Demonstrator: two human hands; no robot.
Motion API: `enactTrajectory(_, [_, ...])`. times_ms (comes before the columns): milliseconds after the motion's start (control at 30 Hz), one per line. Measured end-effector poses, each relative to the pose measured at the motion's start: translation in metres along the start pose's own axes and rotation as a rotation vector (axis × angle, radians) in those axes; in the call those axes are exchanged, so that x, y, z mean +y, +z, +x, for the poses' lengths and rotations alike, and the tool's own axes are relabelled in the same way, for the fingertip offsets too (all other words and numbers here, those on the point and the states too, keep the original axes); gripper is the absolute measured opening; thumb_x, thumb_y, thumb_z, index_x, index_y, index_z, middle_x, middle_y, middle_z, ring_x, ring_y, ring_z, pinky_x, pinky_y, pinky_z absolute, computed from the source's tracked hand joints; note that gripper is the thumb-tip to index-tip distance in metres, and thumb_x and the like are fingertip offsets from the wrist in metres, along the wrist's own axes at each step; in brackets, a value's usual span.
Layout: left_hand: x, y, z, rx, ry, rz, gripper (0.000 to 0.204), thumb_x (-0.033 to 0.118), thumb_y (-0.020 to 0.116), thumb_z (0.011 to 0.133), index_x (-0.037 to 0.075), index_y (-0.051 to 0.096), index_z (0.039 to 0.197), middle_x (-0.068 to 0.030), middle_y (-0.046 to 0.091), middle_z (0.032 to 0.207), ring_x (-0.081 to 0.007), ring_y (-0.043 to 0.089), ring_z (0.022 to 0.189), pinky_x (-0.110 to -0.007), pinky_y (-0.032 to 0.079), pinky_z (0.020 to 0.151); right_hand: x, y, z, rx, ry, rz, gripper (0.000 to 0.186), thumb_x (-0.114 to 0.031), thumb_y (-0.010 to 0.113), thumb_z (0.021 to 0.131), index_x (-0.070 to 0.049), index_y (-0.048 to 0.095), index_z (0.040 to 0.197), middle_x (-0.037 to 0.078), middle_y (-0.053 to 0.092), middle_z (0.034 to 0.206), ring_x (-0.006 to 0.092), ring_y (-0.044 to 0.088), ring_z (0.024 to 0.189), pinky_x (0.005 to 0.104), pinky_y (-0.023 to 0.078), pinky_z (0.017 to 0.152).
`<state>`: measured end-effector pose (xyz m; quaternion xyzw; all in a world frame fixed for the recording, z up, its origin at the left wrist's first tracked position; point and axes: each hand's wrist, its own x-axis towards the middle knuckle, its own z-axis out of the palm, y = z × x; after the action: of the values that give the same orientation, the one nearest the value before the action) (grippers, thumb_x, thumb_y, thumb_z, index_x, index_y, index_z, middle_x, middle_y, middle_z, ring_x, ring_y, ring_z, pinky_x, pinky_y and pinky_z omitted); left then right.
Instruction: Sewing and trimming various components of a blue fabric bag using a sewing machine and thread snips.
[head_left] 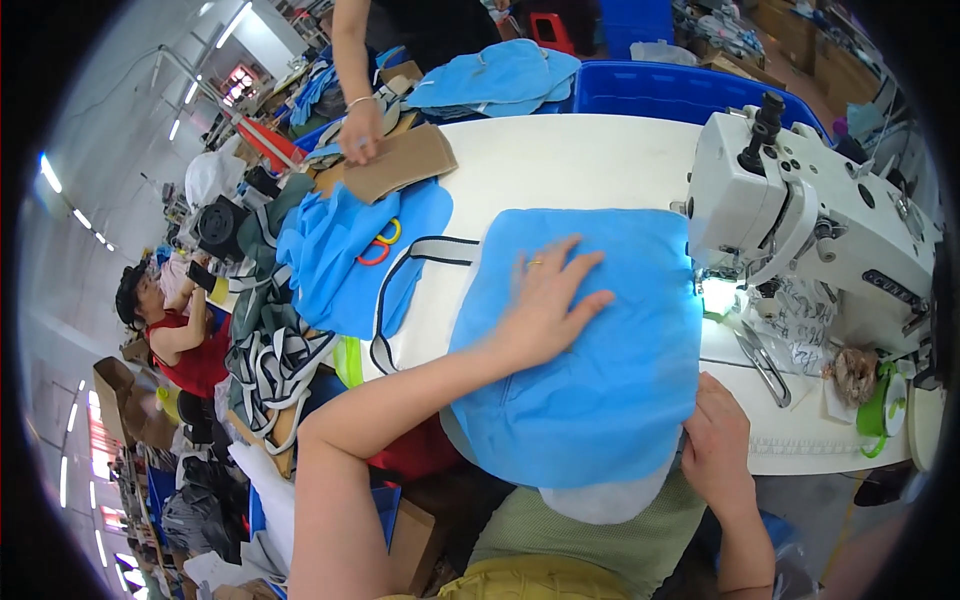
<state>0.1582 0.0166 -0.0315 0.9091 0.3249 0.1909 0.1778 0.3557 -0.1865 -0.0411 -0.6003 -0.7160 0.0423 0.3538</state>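
A large blue fabric panel (590,410) with rounded corners lies on the white sewing table, its right edge beside the lit needle area (718,297) of a white sewing machine (800,215). My left hand (548,300) rests flat on the panel, fingers spread, a ring on one finger. At the panel's lower right edge, my right hand (718,440) has its fingers bent and pinched on the fabric; the fingertips are partly hidden. A pale layer (610,500) shows under the panel's near edge, over my lap. A grey strap with black edges (440,248) runs left from the panel.
A metal snips-like tool (762,362) and a green tape measure (882,410) lie right of the needle. Left are crumpled blue fabric (335,250), red and yellow rings and piled straps (275,370). A co-worker's hand (362,132) touches a brown piece (400,165). A blue bin (690,90) stands behind.
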Motion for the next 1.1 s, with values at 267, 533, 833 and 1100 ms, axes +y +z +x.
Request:
enactTrajectory(267, [-0.037,0.007,-0.022,0.038,0.044,0.218,0.051,0.036,0.051,0.104,0.017,0.046,0.15,-0.0127,0.035,0.16,-0.0332,0.029,0.15,-0.057,0.013,0.122,-0.005,0.001,-0.002,-0.028,0.062,-0.036,0.049,0.014,0.052,0.062,0.004,0.064,0.109,0.023,0.065,0.115,0.0438,0.06,0.115,0.0489,0.05,0.096])
enactTrajectory(533, [-0.038,0.009,-0.022,0.063,0.041,0.216,0.05,0.037,0.051,0.104,0.017,0.048,0.149,-0.0131,0.036,0.159,-0.0327,0.03,0.149,-0.056,0.013,0.122,-0.004,0.003,-0.004,-0.027,0.048,-0.026,0.048,0.014,0.052,0.065,0.004,0.064,0.11,0.023,0.064,0.12,0.0446,0.059,0.116,0.049,0.049,0.098])
enactTrajectory(833, [-0.037,0.007,-0.021,0.042,0.023,0.214,0.049,0.037,0.05,0.104,0.016,0.048,0.149,-0.0134,0.035,0.16,-0.0324,0.028,0.15,-0.056,0.012,0.122,-0.006,0.003,-0.004,-0.043,0.06,-0.034,0.054,0.015,0.05,0.065,0.004,0.06,0.117,0.024,0.06,0.131,0.0453,0.056,0.121,0.0492,0.047,0.1])
enactTrajectory(1100, [-0.038,0.006,-0.021,0.019,0.013,0.201,0.05,0.037,0.049,0.104,0.015,0.047,0.149,-0.0147,0.033,0.161,-0.0321,0.026,0.151,-0.056,0.01,0.123,-0.003,0.005,-0.006,-0.081,0.07,-0.045,0.055,0.011,0.054,0.065,0.006,0.06,0.119,0.022,0.058,0.132,0.0447,0.055,0.122,0.0505,0.047,0.101])
